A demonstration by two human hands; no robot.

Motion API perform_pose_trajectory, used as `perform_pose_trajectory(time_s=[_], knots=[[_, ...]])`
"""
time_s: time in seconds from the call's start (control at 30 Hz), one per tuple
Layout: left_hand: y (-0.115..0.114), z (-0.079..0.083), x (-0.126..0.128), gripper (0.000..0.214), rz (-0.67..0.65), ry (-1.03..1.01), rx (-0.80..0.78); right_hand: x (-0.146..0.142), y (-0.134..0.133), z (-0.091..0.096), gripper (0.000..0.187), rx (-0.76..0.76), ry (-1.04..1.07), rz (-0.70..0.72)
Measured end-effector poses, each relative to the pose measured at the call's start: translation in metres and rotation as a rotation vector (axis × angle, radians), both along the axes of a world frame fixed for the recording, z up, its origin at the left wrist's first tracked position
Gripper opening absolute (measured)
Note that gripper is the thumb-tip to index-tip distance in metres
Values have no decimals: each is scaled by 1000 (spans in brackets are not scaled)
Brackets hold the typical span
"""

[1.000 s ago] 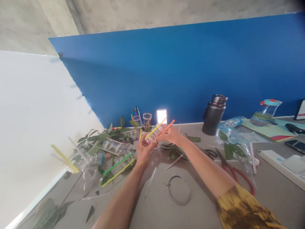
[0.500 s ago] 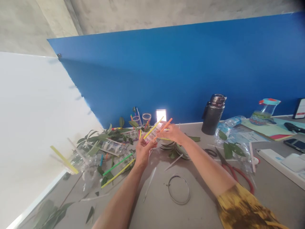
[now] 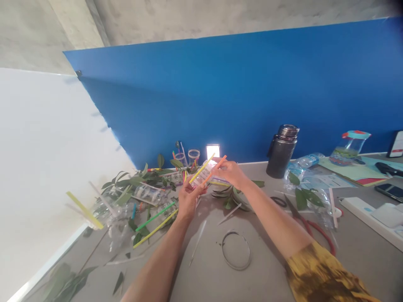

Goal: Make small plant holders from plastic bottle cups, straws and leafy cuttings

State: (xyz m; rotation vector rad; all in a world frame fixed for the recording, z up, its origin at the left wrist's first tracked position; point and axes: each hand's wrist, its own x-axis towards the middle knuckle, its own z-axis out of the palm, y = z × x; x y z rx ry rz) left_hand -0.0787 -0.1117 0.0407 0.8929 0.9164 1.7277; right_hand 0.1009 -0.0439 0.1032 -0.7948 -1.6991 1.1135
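My left hand (image 3: pixel 188 200) is closed round a clear plastic bottle (image 3: pixel 200 178), which is tilted and partly hidden by the fingers. Along the bottle runs a yellow straw (image 3: pixel 202 167), slanting up to the right. Roughly parallel to it lies an orange straw (image 3: pixel 214 169), its lower end by my left thumb. The fingers of my right hand (image 3: pixel 232 173) are closed on the upper part of the orange straw. Beneath my right hand, a bundle of green leaves (image 3: pixel 227 196) rests on the table.
On the left lie clear bottles (image 3: pixel 149 195), leafy twigs and a green straw (image 3: pixel 155 217). A wire ring (image 3: pixel 236 267) and a white strip (image 3: pixel 197 243) are in front. To the right are red-handled scissors (image 3: pixel 321 237), a dark flask (image 3: pixel 282 153) and a power strip (image 3: pixel 371 220).
My right hand has shifted slightly, its fingers moving a little along the orange straw. The left hand and the bottle have barely moved.
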Motion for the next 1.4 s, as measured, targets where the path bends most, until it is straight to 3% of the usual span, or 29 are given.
perform_pose_trajectory(time_s=[0.13,0.33,0.57,0.8,0.97,1.1,1.23,1.3,1.4], knots=[[0,0,0,72,-24,17,-8,-2,3,-5,42,-3,44,-32],[-1,2,0,79,5,45,-8,2,7,-10,54,-40,-27,129],[-4,2,2,78,103,218,-20,-4,-3,-8,33,-77,-139,110],[2,-6,-3,79,-90,134,45,-2,1,-10,32,-124,-72,87],[2,-3,-3,105,-57,53,5,4,4,-8,45,-148,-86,142],[4,-1,-4,83,-65,23,7,2,1,-7,43,-129,-73,149],[0,2,-8,76,-206,-35,37,-1,2,-8,38,-164,-17,80],[-2,2,-10,82,-275,-47,45,0,5,-9,40,-214,22,90],[-2,1,-9,100,-271,-23,44,2,9,-12,42,-242,20,103]])
